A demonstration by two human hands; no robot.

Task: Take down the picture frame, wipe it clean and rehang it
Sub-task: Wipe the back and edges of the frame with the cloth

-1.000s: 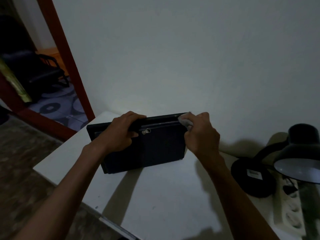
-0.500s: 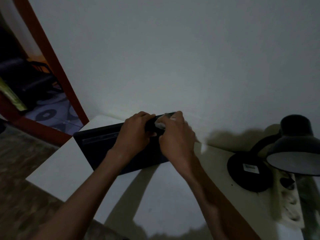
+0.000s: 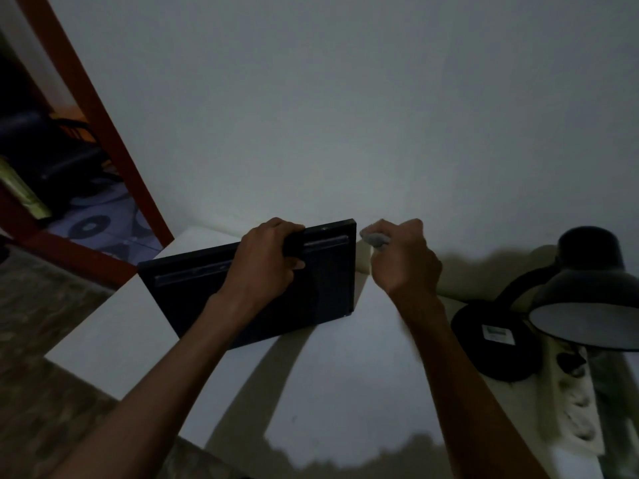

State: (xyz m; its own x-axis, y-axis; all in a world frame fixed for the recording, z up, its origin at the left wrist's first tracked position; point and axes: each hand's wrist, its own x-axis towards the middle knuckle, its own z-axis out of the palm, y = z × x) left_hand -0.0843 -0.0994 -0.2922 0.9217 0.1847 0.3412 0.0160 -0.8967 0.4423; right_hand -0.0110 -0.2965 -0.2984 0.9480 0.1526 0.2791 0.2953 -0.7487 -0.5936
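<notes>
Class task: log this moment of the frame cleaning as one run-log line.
stage: wiping | left hand: grips frame top edge, standing on table | right hand: holds cloth, just off frame's right corner

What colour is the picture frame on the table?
Black or very dark; the picture frame shows only in the dim head view.

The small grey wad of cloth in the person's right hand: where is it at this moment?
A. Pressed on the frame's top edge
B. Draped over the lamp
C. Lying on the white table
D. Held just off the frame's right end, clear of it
D: the right hand pinches the small grey wad of cloth just past the right end of the black rectangular picture frame, with wall showing between them.
</notes>
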